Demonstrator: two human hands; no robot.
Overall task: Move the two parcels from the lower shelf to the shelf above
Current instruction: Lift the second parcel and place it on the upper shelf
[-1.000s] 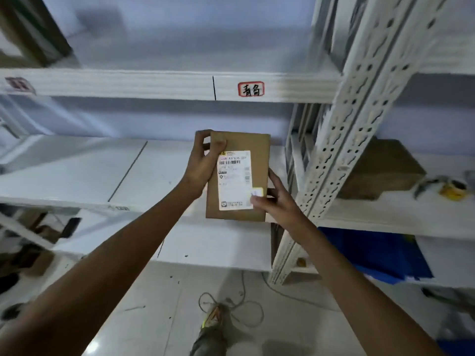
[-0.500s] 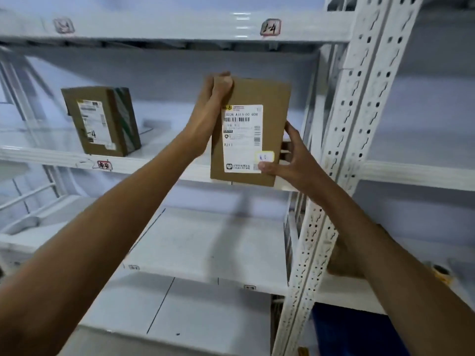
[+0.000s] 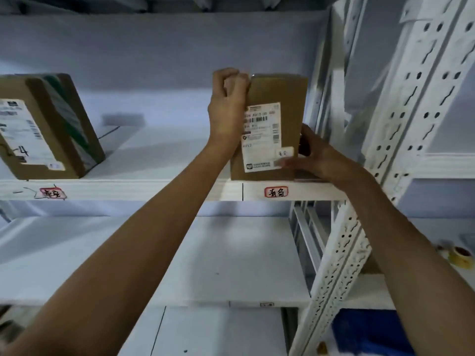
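Note:
A brown cardboard parcel with a white shipping label stands upright on the upper shelf, near its right end and close to the front edge. My left hand grips its upper left edge. My right hand holds its lower right corner, thumb across the label. A second brown parcel with a white label and dark tape stands tilted at the left end of the same shelf. The lower shelf beneath shows no parcel.
A white perforated upright post rises just right of the held parcel. Red-bordered labels mark the shelf's front edge. A tape roll lies on the neighbouring rack's shelf at right; something blue sits below it.
Both hands lifted the parcel from the lower shelf level up onto the upper shelf, where its bottom now rests. The view tilted upward with it.

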